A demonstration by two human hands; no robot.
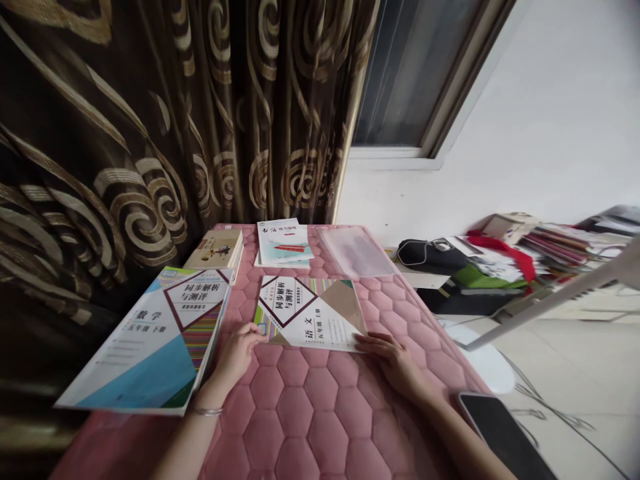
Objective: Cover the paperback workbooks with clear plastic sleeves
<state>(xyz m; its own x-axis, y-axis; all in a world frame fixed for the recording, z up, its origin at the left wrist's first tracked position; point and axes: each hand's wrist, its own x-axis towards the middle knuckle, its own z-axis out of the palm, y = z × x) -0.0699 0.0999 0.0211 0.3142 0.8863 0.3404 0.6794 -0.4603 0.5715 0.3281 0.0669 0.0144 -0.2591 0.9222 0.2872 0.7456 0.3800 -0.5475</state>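
A workbook [313, 313] with a white, brown and striped cover lies turned sideways on the pink quilted table cover [310, 407]. My left hand [240, 350], with a bracelet at the wrist, pinches its near left corner. At the near right corner, my right hand [393, 360] has its fingers closed on the edge; the thumb is hard to make out. Left of my left hand is a stack of larger workbooks [145, 347], the top one white and blue. Beyond the held workbook lie thin white booklets [283, 243].
Tan-covered books [215, 250] sit at the back left, by a dark patterned curtain [240, 113]. A translucent plastic sleeve [356, 252] lies at the back right. A black tablet-like device [503, 433] rests at the right edge. Papers and a black pouch [431, 256] are piled beyond.
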